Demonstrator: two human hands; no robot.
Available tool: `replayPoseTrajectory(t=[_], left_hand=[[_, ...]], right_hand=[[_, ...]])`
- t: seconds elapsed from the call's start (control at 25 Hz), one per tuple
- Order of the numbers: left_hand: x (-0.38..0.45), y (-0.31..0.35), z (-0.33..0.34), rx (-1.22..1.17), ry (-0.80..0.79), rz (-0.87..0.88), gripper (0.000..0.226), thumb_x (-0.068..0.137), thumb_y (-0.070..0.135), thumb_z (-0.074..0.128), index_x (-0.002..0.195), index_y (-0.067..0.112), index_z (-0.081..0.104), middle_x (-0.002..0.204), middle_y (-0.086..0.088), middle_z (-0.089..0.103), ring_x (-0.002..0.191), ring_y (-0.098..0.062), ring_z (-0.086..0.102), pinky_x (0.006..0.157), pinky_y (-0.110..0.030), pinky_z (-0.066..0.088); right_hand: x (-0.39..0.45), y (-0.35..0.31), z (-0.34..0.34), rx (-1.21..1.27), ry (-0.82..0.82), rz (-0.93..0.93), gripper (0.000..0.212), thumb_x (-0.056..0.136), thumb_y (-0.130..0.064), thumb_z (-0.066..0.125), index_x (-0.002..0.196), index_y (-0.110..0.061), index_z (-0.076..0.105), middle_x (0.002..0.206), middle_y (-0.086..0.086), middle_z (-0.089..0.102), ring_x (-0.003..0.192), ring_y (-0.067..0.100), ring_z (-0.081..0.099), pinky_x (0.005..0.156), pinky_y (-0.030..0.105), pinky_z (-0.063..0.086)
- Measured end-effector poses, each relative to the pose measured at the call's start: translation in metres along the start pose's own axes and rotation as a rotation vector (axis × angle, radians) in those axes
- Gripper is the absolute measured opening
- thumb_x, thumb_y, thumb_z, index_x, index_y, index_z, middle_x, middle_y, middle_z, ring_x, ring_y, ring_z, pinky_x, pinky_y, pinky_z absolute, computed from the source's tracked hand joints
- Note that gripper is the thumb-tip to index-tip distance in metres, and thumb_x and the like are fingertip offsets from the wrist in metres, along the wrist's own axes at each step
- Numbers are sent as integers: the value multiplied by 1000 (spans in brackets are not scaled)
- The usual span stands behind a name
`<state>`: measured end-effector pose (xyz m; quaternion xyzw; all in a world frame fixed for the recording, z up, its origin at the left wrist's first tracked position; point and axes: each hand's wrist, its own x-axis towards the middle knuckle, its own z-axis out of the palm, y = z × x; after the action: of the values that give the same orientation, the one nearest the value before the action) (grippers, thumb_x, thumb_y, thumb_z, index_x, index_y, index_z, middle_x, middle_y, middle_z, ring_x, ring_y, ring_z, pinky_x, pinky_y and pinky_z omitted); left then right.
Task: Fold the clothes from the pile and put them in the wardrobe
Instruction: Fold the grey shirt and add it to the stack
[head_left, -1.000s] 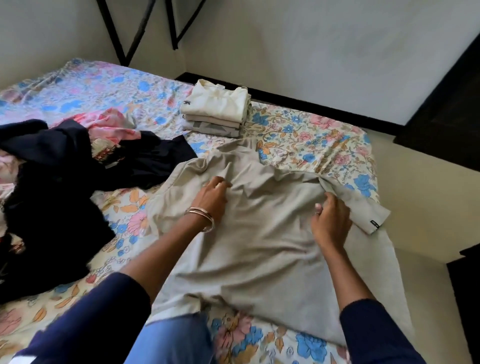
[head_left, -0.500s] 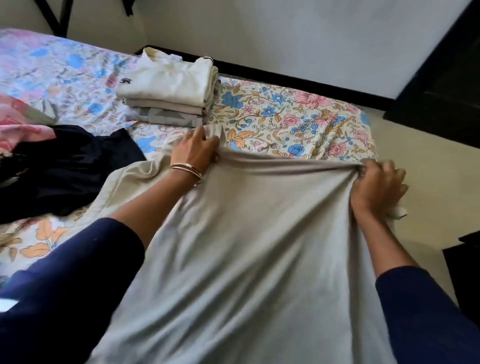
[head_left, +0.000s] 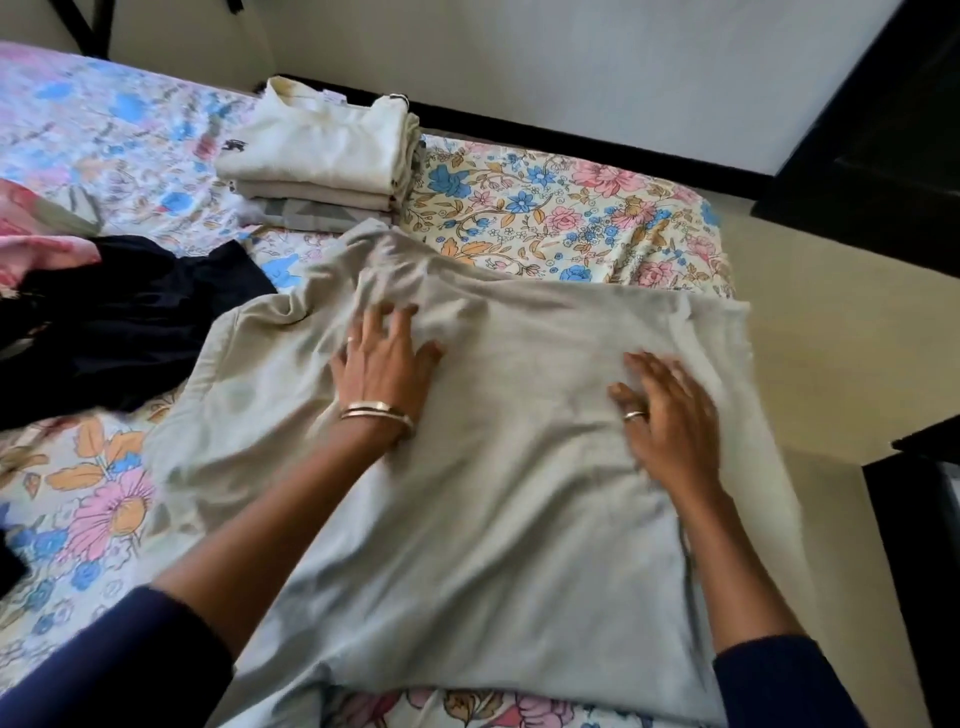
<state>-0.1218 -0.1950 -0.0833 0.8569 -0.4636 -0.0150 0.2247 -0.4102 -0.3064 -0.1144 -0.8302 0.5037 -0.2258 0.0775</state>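
Note:
A grey garment (head_left: 509, 519) lies spread over the near corner of the floral bed (head_left: 561, 218), its right edge hanging past the mattress. My left hand (head_left: 387, 364) presses flat on its upper middle, fingers spread, beside a patch of wrinkles. Flat on the cloth to the right lies my right hand (head_left: 670, 415), fingers straight. Behind the garment stands a stack of folded cream and beige clothes (head_left: 322, 156). The unfolded pile (head_left: 119, 317), dark navy with pink pieces, lies at the left.
The bed's far edge meets a black skirting and a white wall. Beige floor (head_left: 810, 322) runs along the right side. Dark furniture (head_left: 883, 130) stands at the upper right and another dark piece (head_left: 924, 545) at the right edge.
Both hands gripped the garment's top edge and held it taut half a second ago. They have let go, and now lie flat on the cloth, closer to me.

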Motion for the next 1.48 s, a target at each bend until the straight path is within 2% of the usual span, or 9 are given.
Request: replayPoseTrajectory(t=[0.12,0.24,0.44,0.64,0.84,1.08,1.2,1.32,1.48], left_hand=[[-31,-53,-8,-41,-87,3,66,95,49,45,150,18,27,161,-9,9,148,-27,9,119,-44,9],[-36,-67,-22,-87,-186,33,64,97,40,47,152,15,25,161,-6,0,149,-24,-2,120,-43,2],[-90,-34,-43,-37,-415,55,76,91,58,45,151,41,2,157,8,-24,145,-24,-21,112,-63,-5],[-167,-33,-48,217,-528,197,81,71,88,8,142,57,-16,149,16,-38,139,-23,-33,101,-74,-15],[-178,-30,-57,184,-573,116,79,79,84,19,143,54,-15,153,13,-31,141,-21,-29,99,-74,-19],[-208,-24,-83,161,-527,403,83,77,80,44,148,43,20,160,9,8,147,-24,7,109,-72,3],[-222,-13,-81,285,-500,639,85,68,84,49,141,43,35,147,5,32,134,-23,29,111,-57,22],[-223,-15,-81,316,-502,509,80,71,74,58,139,37,39,138,1,38,127,-22,37,104,-48,37],[-226,-11,-89,322,-312,432,39,94,43,48,127,23,51,121,-2,54,114,-25,53,92,-48,47]], right_hand=[[-23,46,-22,-176,-175,460,59,99,-58,26,151,-30,29,159,0,25,140,37,31,113,52,24],[-46,26,-38,-209,-178,711,60,99,-53,31,151,-23,29,154,19,29,137,45,30,111,62,19],[-131,-96,-13,-126,-87,135,55,96,-44,42,142,-15,48,149,20,41,138,37,37,108,51,31],[-168,-101,-20,-141,-175,280,77,94,-64,17,151,-15,31,157,15,28,146,29,24,117,43,22],[-184,-74,-53,-173,-342,420,90,86,-76,5,155,-20,-5,163,9,-6,150,27,-6,121,51,6],[-233,-110,-65,-109,-366,75,108,61,-99,19,148,-37,34,162,1,16,145,31,18,113,54,12],[-245,-125,-52,-122,-195,-72,69,75,-80,48,124,-33,63,139,1,56,122,30,51,96,45,28],[-238,-122,-60,-14,58,-58,15,87,-25,63,97,-19,72,100,0,71,90,28,63,76,38,33],[-223,-119,-79,145,60,-99,14,88,1,55,96,-7,63,84,7,68,75,28,62,65,41,51]])
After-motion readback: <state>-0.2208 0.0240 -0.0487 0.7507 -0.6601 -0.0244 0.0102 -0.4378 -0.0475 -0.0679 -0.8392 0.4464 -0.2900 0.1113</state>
